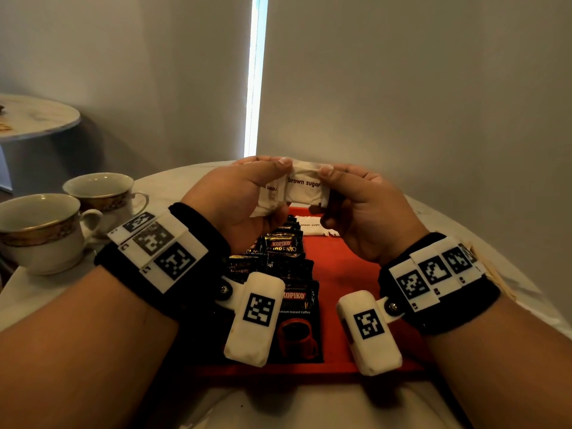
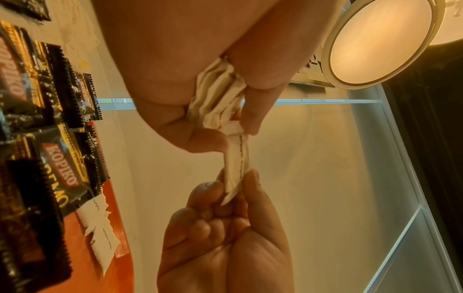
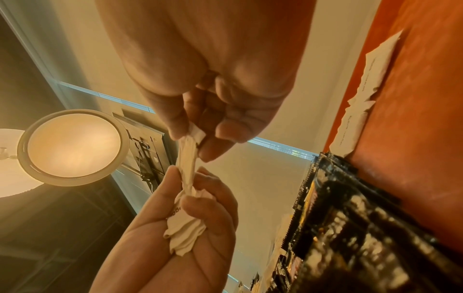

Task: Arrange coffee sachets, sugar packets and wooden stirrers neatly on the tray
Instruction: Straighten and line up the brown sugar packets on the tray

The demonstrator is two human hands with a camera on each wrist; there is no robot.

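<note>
Together, left hand [image 1: 244, 193] and right hand [image 1: 362, 209] pinch sugar packets [image 1: 305, 188] above tray [image 1: 349, 274].

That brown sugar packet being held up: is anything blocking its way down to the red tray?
Nothing visible. Both hands hold the sugar packet above the red tray, whose right side is bare beside the coffee sachets.

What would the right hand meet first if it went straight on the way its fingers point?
Probably the left hand: the right hand points across at it, both gripping the same sugar packet above the tray. Depth is unclear.
</note>
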